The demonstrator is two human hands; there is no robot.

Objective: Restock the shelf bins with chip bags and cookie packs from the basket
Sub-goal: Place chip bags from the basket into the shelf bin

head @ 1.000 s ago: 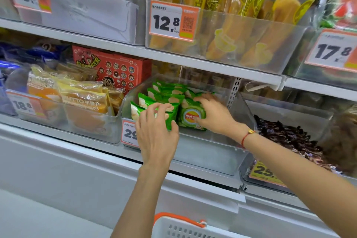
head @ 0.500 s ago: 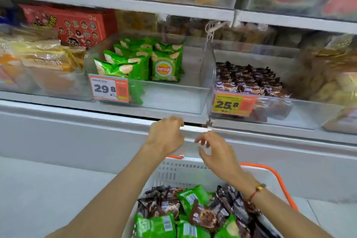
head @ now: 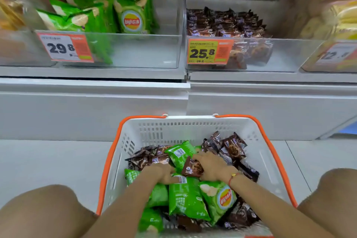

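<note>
Chip bags and cookie packs mixed in basket; left hand and right hand buried among them, grip can't tell, so risk is grabbing both kinds and misfiling into chip bin or cookie bin.

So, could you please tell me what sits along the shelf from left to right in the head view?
Clear bin of green chip bags → orange price tag reading 29.8 on its front → orange-and-yellow price tag reading 25.8 → clear bin of brown cookie packs → blurred yellow packages.
</note>
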